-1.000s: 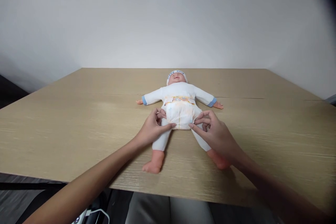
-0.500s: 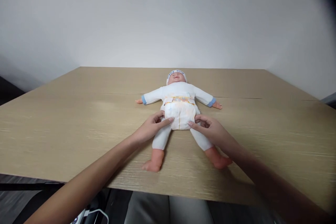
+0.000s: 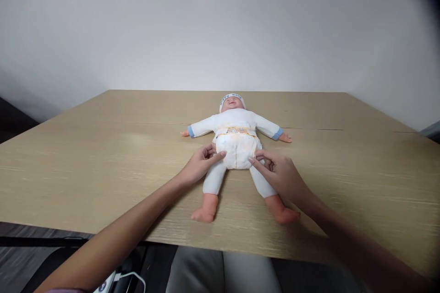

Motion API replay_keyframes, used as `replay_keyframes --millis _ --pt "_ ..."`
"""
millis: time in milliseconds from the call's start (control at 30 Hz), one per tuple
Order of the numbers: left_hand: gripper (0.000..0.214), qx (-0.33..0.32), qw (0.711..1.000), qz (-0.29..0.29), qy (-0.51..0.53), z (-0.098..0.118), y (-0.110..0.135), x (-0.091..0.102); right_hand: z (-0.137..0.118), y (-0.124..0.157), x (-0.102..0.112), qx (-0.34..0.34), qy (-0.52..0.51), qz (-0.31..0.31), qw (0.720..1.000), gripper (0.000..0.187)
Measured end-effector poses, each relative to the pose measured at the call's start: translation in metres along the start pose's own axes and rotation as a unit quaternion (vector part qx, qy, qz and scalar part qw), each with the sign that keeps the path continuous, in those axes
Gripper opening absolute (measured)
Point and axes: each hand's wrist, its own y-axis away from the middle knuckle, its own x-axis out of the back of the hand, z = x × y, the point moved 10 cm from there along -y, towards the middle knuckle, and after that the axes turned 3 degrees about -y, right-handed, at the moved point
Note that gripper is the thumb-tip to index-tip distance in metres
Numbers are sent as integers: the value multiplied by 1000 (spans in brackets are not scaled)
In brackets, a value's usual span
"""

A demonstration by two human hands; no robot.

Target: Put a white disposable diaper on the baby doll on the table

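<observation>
Busy at the diaper (image 3: pixel 237 146), wrapped around the hips of a baby doll (image 3: pixel 237 118), right between the left hand (image 3: pixel 199 165) and the right hand (image 3: pixel 280 169). Judging by finger placement, at the stage of adjusting the leg edges, with the waistband (image 3: pixel 238 131) apparently fastened across the belly, just beyond both grips. Calling, for any next move, for a light, even touch along both leg openings, without dragging the waistband askew.

On the left, partly closed, with thumb over the diaper's front and fingers curled at its side. Likewise partly closed on the right, with thumb and fingertips near each other at the opposite leg edge. Impossible to tell whether pinching any material in either grip.

Patterned in orange across the waistband, without a legible brand. Marked with a thin yellow line down the front, midway between the grips. Farther beyond them, lettered in dark print on the white cap (image 3: pixel 233 95), too small to read surely.

Lying face up on the desk (image 3: pixel 103 160), with feet (image 3: pixel 204 210) nearer than the grips. Well beyond them, backed by a pale wall (image 3: pixel 220 36) without visible writing.
</observation>
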Motion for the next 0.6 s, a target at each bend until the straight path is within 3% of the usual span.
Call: replay_keyframes --millis 200,333,433,500,600 --pt "48 -15 1000 -1 -21 5 2 2 2 6 9 -17 -13 19 1000 33" --pt "39 -53 982 6 -181 36 9 16 18 10 30 -20 -76 32 996 41" --pt "31 -116 930 32 -346 62 7 35 32 -1 61 21 -30 86 996 48" --pt "34 -154 875 66 -455 71 -5 49 36 -17 76 75 40 122 989 51" --pt "54 -128 792 112 -587 61 -42 66 32 -53 67 155 160 110 969 59"
